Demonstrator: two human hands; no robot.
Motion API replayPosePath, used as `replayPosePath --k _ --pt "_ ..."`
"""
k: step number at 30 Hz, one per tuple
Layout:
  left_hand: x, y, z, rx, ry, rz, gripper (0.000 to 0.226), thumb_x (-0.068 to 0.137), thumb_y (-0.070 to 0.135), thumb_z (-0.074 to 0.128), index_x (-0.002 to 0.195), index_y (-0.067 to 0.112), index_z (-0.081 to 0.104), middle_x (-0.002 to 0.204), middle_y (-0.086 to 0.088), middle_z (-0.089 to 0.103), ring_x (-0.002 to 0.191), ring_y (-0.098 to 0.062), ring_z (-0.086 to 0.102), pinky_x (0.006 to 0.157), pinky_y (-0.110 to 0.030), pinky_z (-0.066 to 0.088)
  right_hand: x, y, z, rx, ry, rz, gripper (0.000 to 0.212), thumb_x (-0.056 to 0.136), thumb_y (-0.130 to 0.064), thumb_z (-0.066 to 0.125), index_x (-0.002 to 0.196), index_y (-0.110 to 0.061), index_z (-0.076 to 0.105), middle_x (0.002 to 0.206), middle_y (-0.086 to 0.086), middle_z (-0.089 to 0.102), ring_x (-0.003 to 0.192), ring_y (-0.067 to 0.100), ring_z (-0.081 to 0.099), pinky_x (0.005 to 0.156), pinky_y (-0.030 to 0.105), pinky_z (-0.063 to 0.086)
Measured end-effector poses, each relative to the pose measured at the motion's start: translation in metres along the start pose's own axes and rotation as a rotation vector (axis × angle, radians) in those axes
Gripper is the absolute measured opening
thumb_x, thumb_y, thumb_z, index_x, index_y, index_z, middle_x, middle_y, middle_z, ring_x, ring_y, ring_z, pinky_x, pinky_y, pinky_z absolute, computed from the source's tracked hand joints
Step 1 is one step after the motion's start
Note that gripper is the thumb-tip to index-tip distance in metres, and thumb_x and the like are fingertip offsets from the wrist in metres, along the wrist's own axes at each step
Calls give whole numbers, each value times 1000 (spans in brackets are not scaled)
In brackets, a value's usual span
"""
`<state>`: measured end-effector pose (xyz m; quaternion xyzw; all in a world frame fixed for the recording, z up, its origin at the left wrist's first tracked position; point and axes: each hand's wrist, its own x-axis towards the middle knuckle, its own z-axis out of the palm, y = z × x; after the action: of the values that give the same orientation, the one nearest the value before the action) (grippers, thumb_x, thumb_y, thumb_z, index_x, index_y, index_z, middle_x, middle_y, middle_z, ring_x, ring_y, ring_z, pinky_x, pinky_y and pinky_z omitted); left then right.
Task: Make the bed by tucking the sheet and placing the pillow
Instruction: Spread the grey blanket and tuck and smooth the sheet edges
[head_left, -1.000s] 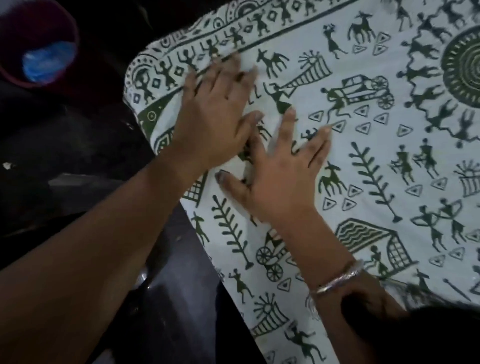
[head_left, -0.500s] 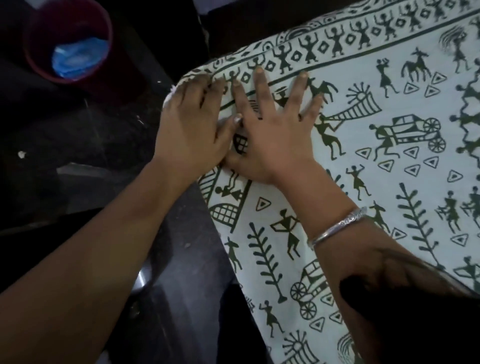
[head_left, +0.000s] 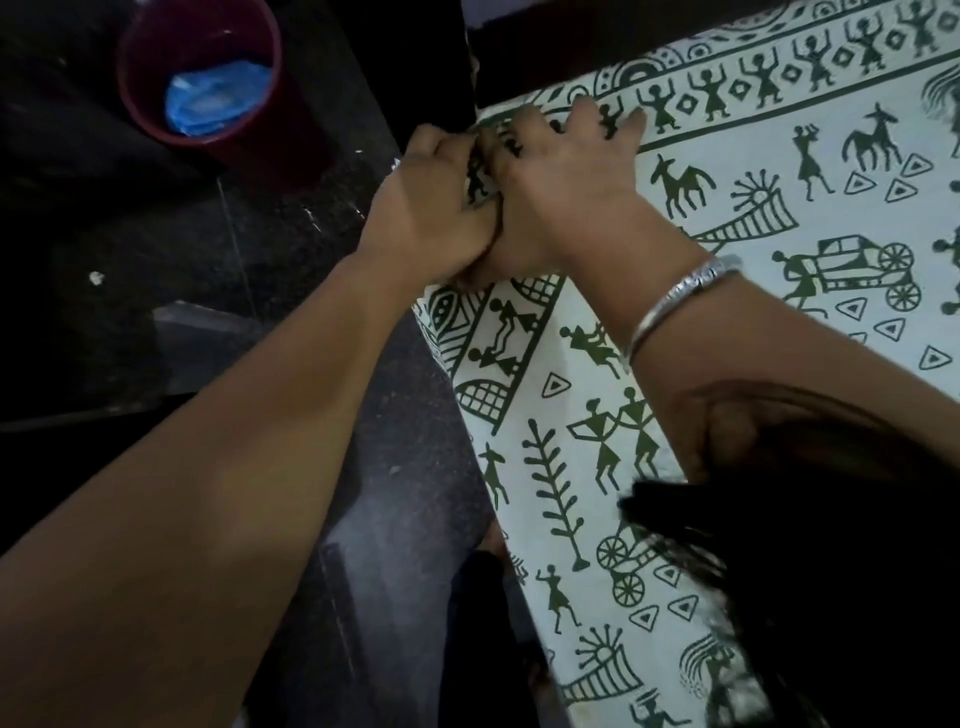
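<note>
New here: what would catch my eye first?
The white sheet printed with dark green dancing figures, carts and animals fills the right side. At its far corner the left hand grips a fold of it while the right hand, a silver bangle on its wrist, presses flat beside it. A maroon bucket stands at top left.

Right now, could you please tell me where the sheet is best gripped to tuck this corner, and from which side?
Grip the sheet at its loose corner fold, coming from the floor side, as the left hand does. There the cloth bunches and hangs over the edge, giving fingers something to pinch; on top it lies flat under the right hand.
</note>
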<state>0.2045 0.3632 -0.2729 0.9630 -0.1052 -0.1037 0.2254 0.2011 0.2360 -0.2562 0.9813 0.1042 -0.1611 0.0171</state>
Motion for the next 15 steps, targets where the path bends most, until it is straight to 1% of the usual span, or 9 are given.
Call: replayPosePath --k 2,5,7,9,10,12,13,14,15 --pt "3 1 -1 16 -17 -19 50 88 34 50 133 12 46 132 -12 41 110 -30 51 87 -31 40 8 -3 -7 -94 -35 6 115 54 -85 59 148 -30 22 153 2 19 136 42 16 103 73 10" --pt "1 2 1 52 -32 -1 49 90 30 50 134 9 42 131 -14 40 106 -33 52 87 -38 43 14 -6 -10 -136 -47 -1 94 69 -69 62 147 -31 27 154 3 17 137 42 15 103 73 9" --pt "-2 2 2 61 -13 16 52 90 30 50 136 8 40 132 -14 40 106 -33 52 89 -40 43 11 -4 -7 -72 -52 2 95 69 -67 64 147 -30 25 153 3 17 138 42 13 104 73 8" --pt "-6 3 4 109 9 34 56 90 31 49 139 7 37 135 -14 39 111 -33 50 95 -42 41 2 -1 3 -4 -11 -5 104 66 -70 61 150 -28 17 154 5 16 138 43 12 107 71 6" --pt "-9 4 6 160 15 43 59 90 33 47 141 7 34 139 -14 37 117 -32 47 101 -43 37 -4 1 9 28 24 -11 105 67 -68 59 151 -27 11 155 5 14 139 43 10 109 68 5" --pt "-16 8 9 275 24 40 64 91 37 42 146 9 24 148 -10 29 132 -30 35 113 -48 20 -12 5 19 86 55 -35 103 71 -59 55 151 -26 0 159 6 4 142 43 0 112 62 -2" --pt "-19 9 10 311 30 32 66 92 39 39 148 10 20 152 -9 25 138 -28 27 114 -51 11 -13 7 22 116 56 -53 103 72 -55 55 151 -25 -4 159 6 -1 143 42 -5 113 61 -5" --pt "-22 11 9 329 39 32 67 92 39 38 149 10 17 154 -8 21 141 -27 21 115 -52 6 -13 10 22 147 59 -74 104 72 -52 56 151 -24 -5 159 7 -2 143 41 -7 113 60 -6" --pt "-24 13 8 338 46 48 68 92 39 38 149 9 16 155 -9 20 143 -27 16 115 -51 5 -14 12 22 175 73 -89 104 72 -50 58 151 -23 -3 159 9 0 143 40 -7 112 59 -6"
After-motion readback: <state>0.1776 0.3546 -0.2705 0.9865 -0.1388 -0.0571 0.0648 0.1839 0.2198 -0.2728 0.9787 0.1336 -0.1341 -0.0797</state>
